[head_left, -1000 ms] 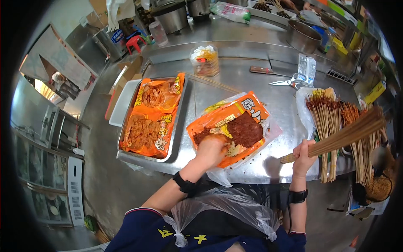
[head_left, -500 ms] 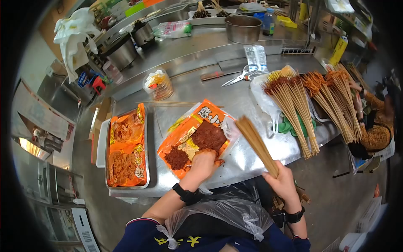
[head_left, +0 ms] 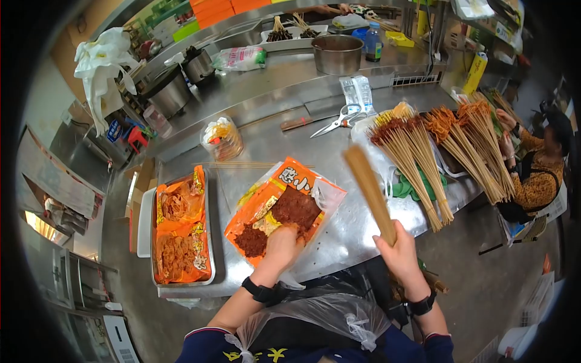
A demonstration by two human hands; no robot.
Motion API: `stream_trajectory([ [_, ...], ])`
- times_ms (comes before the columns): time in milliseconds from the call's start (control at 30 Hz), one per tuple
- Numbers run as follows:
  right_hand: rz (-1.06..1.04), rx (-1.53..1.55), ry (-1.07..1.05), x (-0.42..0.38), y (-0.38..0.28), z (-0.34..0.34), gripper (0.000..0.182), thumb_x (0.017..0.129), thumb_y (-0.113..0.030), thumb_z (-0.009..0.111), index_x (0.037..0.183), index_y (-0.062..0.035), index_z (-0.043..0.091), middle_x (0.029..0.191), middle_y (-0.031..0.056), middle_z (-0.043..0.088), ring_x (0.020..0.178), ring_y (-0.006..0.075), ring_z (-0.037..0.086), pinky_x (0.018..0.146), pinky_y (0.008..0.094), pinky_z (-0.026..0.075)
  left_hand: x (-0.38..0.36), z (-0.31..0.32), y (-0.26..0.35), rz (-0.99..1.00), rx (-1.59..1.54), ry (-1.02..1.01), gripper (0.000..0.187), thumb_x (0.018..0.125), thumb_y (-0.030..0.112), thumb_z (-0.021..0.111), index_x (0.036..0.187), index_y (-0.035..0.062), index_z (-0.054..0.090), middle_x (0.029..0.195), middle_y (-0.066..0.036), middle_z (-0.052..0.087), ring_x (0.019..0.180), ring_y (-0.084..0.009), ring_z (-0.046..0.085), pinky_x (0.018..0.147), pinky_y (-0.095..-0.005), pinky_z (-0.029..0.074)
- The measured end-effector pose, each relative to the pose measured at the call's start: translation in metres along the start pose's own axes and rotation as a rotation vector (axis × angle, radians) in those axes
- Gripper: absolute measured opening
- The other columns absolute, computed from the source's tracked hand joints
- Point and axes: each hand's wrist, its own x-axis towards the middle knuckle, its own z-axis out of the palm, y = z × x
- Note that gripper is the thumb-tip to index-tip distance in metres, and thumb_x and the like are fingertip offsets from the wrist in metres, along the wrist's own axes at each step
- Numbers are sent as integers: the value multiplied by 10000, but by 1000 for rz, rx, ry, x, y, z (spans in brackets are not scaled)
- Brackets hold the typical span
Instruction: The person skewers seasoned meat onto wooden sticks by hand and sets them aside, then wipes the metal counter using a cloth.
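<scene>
My left hand is closed, its fingers pressed down at the lower edge of a dark red-brown food slab; whatever they pinch is hidden. The slab lies on an orange printed food packet, and a second pile of red-brown pieces sits to its left. In my right hand a thick bundle of bamboo skewers is gripped near its lower end, tilted up and slightly left above the table edge.
A metal tray with orange packets of food stands on the left. Beyond are a clear plastic jar and scissors. Loaded skewers lie on the right, where another person sits. A pot stands on the back shelf.
The skewer bundle has swung slightly more upright in my right hand. My left hand stays at the food slab. The whole view has shifted a little.
</scene>
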Motion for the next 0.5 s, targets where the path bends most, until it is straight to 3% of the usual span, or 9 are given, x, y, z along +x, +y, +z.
stream_trajectory([
  [67,-76,227,131,16,-25,-2,232,769,-117,635,906,5,492,668,42,538,591,101,491,537,251,410,-5,-13,-7,8,-22,61,184,693,154,563,760,-17,570,734,-231,576,730,-395,563,663,-451,450],
  [133,-167,489,259,30,-40,2,207,778,-84,639,916,-14,501,703,8,523,587,80,480,529,218,402,-8,-22,-15,4,-49,134,184,693,163,568,740,-15,564,702,-231,569,712,-389,566,650,-456,451],
  [267,-290,699,333,55,-25,29,172,788,-26,619,915,-20,502,745,3,488,631,66,478,574,199,413,-23,-25,-36,-41,-111,188,183,690,156,576,732,-20,555,708,-235,566,722,-390,561,647,-456,444],
  [333,-268,663,288,62,6,49,157,791,-9,603,910,-21,502,746,-1,475,647,67,469,599,201,407,-33,-24,-46,-68,-47,147,193,716,164,577,823,5,599,763,-214,588,762,-371,568,665,-436,448],
  [400,-193,570,239,65,40,70,154,791,-3,595,912,-25,503,743,-6,462,659,65,459,611,200,396,-42,-27,-49,-62,-81,186,195,694,163,573,731,-28,555,717,-227,570,728,-387,558,658,-461,447],
  [500,-151,401,187,73,63,77,124,786,-33,603,879,-22,522,701,-7,475,631,69,454,591,206,390,-47,-31,-55,-101,-104,178,195,693,164,575,730,-27,555,719,-226,571,732,-385,560,659,-460,446],
])
